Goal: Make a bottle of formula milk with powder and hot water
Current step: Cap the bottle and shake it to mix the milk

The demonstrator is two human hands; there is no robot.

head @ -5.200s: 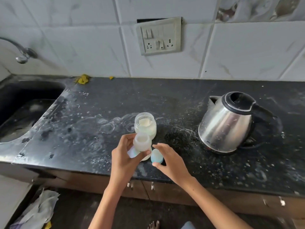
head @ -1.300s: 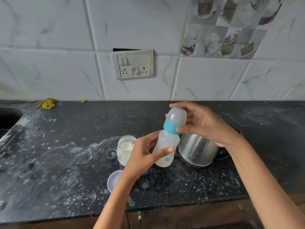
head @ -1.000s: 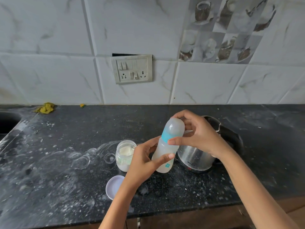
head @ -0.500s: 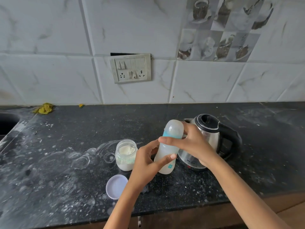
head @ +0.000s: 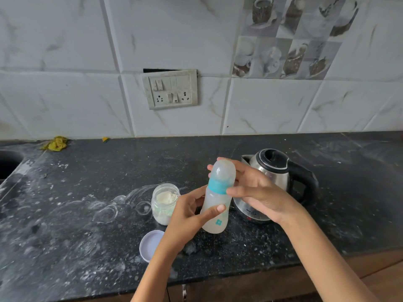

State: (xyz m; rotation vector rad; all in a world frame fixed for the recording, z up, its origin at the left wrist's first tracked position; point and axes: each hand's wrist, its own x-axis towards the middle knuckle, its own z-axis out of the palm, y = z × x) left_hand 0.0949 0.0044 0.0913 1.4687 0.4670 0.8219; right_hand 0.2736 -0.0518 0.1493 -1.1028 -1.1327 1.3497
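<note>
A: A dark stone surface, dusted with white powder, runs below a white tiled wall carrying a switch plate. What stands on it?

B: At right, a steel kettle with a black lid and handle, upright, partly behind the right hand. Left of centre, an open jar part-filled with pale powder; its round lid lies flat just in front of it.

A: And the bottle?

B: A translucent baby bottle with a teal collar and clear domed cap is held slightly tilted above the surface, between jar and kettle. Its base is near the surface; whether it touches cannot be told.

A: How do the hands hold it?

B: The left hand wraps the lower body, thumb across the front, fingers behind. The right hand curls around the cap and collar, thumb at the collar's edge.

A: Smaller details?

B: A yellow scrap lies by the wall at far left, beside a sink edge; a smaller yellow bit sits further along.
</note>
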